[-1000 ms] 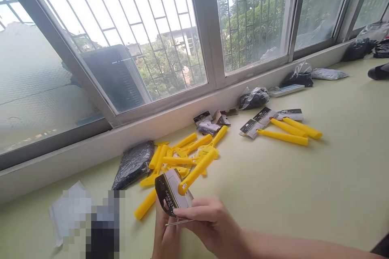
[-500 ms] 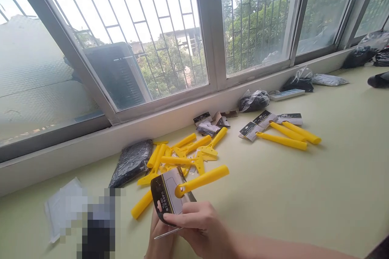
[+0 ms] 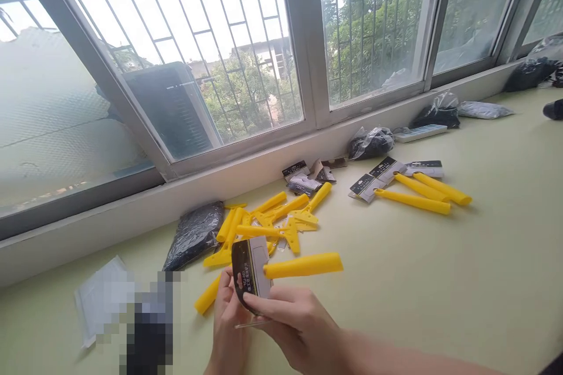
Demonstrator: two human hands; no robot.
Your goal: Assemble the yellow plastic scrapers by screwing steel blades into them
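Observation:
My right hand (image 3: 303, 319) is closed on a folded black-and-white header card (image 3: 253, 263), the thumb lying across its printed face. From the card a yellow scraper handle (image 3: 308, 265) sticks out to the right; its other end is hidden behind the card. My left hand (image 3: 229, 319) is curled at the card's left edge, fingertips against it, partly covered. A thin pale edge (image 3: 253, 323) juts out below the card, too little shown to name. Just beyond lies a pile of yellow scrapers (image 3: 264, 231), and another yellow handle (image 3: 207, 296) rests left of my left hand.
Three yellow handles with cards (image 3: 416, 202) lie on the table at right. Loose header cards (image 3: 303, 181) sit behind the pile. A black plastic packet (image 3: 196, 228), a white packet (image 3: 103, 299) and bagged items (image 3: 372, 143) lie along the window side. A pixelated patch covers the lower left.
The card and yellow handle have turned, the handle now nearly level. My left hand has come up to the card's left edge. The view has shifted slightly.

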